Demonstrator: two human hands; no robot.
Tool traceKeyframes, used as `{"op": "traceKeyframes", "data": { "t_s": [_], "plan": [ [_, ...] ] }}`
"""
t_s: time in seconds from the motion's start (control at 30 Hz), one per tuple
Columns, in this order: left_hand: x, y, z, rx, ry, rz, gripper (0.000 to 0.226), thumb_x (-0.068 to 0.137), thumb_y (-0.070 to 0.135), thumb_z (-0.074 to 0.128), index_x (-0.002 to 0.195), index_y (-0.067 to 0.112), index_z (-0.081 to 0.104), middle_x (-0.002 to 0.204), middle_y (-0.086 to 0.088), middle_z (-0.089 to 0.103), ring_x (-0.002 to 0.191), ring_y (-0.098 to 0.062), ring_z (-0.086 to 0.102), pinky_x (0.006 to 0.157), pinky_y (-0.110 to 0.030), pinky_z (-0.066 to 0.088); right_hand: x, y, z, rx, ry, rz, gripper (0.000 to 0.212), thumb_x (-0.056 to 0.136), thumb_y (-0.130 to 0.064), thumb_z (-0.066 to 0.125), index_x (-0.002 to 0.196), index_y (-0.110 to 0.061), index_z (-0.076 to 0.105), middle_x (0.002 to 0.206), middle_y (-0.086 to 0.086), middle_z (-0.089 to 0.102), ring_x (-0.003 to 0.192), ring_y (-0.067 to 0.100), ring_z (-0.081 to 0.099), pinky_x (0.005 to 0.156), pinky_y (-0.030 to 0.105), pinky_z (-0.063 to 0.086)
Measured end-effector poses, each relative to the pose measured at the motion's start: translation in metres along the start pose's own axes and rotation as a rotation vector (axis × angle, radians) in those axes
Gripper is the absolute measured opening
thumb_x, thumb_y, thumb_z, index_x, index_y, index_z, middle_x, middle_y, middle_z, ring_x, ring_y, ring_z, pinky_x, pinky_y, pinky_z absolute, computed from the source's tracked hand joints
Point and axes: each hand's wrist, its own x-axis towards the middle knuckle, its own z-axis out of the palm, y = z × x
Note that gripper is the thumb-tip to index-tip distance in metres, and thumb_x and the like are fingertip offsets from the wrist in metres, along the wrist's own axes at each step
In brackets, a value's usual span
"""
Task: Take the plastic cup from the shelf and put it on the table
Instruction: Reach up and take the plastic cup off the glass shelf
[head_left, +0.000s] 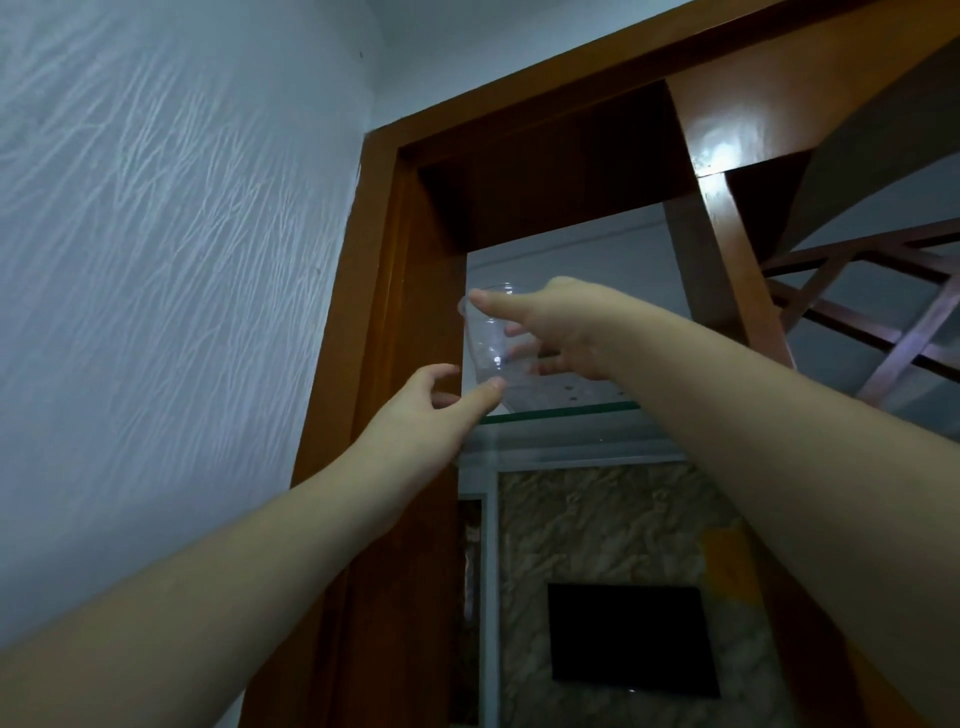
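Note:
A clear plastic cup (487, 338) stands upright on a glass shelf (561, 411) set high in a brown wooden frame. My right hand (561, 327) wraps it from the right, thumb on the rim at the left, fingers seen through the clear wall. My left hand (431, 410) is raised just below and to the left of the cup, fingers spread, its thumb tip by the cup's base; whether it touches is unclear. The table is not in view.
The wooden frame post (384, 291) stands right beside the cup on the left, and another post (727, 260) on the right. A textured white wall (171, 260) fills the left. Through the opening below hangs a dark screen (631, 639) on a marbled wall.

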Motion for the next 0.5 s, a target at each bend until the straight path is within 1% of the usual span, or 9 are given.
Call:
{"op": "traceKeyframes", "data": {
  "t_s": [0.03, 0.1, 0.17, 0.2, 0.23, 0.3, 0.37, 0.43, 0.5],
  "plan": [
    [-0.001, 0.002, 0.001, -0.023, -0.014, -0.004, 0.082, 0.065, 0.076, 0.057, 0.133, 0.031, 0.045, 0.125, 0.003, 0.057, 0.111, -0.018, 0.059, 0.085, -0.037, 0.053, -0.005, -0.002, -0.001, 0.025, -0.026, -0.025, 0.091, 0.076, -0.052, 0.071, 0.144, -0.009, 0.029, 0.133, 0.013, 0.054, 0.1, 0.021, 0.059, 0.063, 0.031, 0.051],
    [-0.002, 0.007, 0.002, -0.074, -0.021, 0.005, 0.082, 0.054, 0.082, 0.057, 0.12, 0.036, 0.047, 0.117, 0.007, 0.06, 0.104, -0.014, 0.063, 0.075, -0.033, 0.057, -0.015, -0.005, -0.002, 0.062, -0.07, -0.059, 0.085, 0.08, -0.048, 0.07, 0.143, -0.008, 0.03, 0.133, 0.012, 0.054, 0.103, 0.021, 0.057, 0.076, 0.034, 0.052],
    [-0.002, 0.01, 0.001, -0.136, -0.016, -0.005, 0.077, 0.056, 0.08, 0.061, 0.117, 0.036, 0.047, 0.112, 0.009, 0.062, 0.098, -0.012, 0.067, 0.067, -0.031, 0.06, -0.021, -0.005, -0.001, 0.104, -0.092, -0.067, 0.073, 0.086, -0.042, 0.066, 0.141, -0.006, 0.033, 0.136, 0.014, 0.051, 0.113, 0.027, 0.055, 0.092, 0.039, 0.05],
    [-0.001, 0.011, 0.002, -0.168, -0.012, -0.023, 0.074, 0.058, 0.077, 0.065, 0.118, 0.035, 0.049, 0.11, 0.008, 0.064, 0.096, -0.012, 0.069, 0.066, -0.032, 0.061, -0.024, -0.005, 0.0, 0.147, -0.105, -0.064, 0.065, 0.09, -0.036, 0.062, 0.14, -0.003, 0.035, 0.138, 0.017, 0.05, 0.119, 0.03, 0.053, 0.098, 0.039, 0.047],
    [-0.001, 0.011, 0.002, -0.194, -0.008, -0.043, 0.071, 0.061, 0.073, 0.068, 0.118, 0.033, 0.05, 0.109, 0.006, 0.066, 0.095, -0.012, 0.07, 0.065, -0.033, 0.062, -0.028, -0.005, -0.001, 0.185, -0.123, -0.06, 0.058, 0.093, -0.031, 0.06, 0.137, -0.001, 0.038, 0.138, 0.02, 0.05, 0.123, 0.033, 0.052, 0.101, 0.039, 0.045],
    [-0.003, 0.01, 0.004, -0.223, 0.008, -0.064, 0.066, 0.061, 0.069, 0.07, 0.112, 0.03, 0.056, 0.103, 0.005, 0.073, 0.09, -0.012, 0.073, 0.063, -0.033, 0.062, -0.031, -0.003, -0.006, 0.21, -0.159, -0.054, 0.049, 0.093, -0.029, 0.061, 0.13, 0.0, 0.047, 0.132, 0.021, 0.056, 0.118, 0.034, 0.058, 0.097, 0.041, 0.049],
    [-0.007, 0.01, 0.006, -0.227, 0.01, -0.066, 0.068, 0.056, 0.07, 0.072, 0.108, 0.029, 0.06, 0.096, 0.005, 0.077, 0.087, -0.012, 0.074, 0.062, -0.033, 0.061, -0.035, -0.001, -0.009, 0.205, -0.151, -0.067, 0.046, 0.091, -0.031, 0.064, 0.125, -0.007, 0.047, 0.127, 0.017, 0.059, 0.112, 0.031, 0.061, 0.093, 0.041, 0.053],
    [-0.011, 0.011, 0.008, -0.237, 0.003, -0.069, 0.073, 0.049, 0.07, 0.073, 0.107, 0.027, 0.063, 0.093, 0.005, 0.078, 0.085, -0.012, 0.074, 0.062, -0.033, 0.061, -0.04, 0.003, -0.013, 0.173, -0.135, -0.085, 0.062, 0.087, -0.038, 0.066, 0.135, -0.01, 0.039, 0.119, 0.011, 0.058, 0.112, 0.028, 0.06, 0.093, 0.042, 0.053],
    [-0.015, 0.01, 0.01, -0.244, -0.006, -0.087, 0.073, 0.05, 0.067, 0.075, 0.108, 0.025, 0.063, 0.093, 0.004, 0.078, 0.084, -0.013, 0.075, 0.06, -0.033, 0.061, -0.044, 0.007, -0.015, 0.146, -0.16, -0.09, 0.07, 0.085, -0.045, 0.067, 0.137, -0.007, 0.039, 0.12, 0.013, 0.059, 0.113, 0.029, 0.06, 0.094, 0.044, 0.052]
  ]
}}
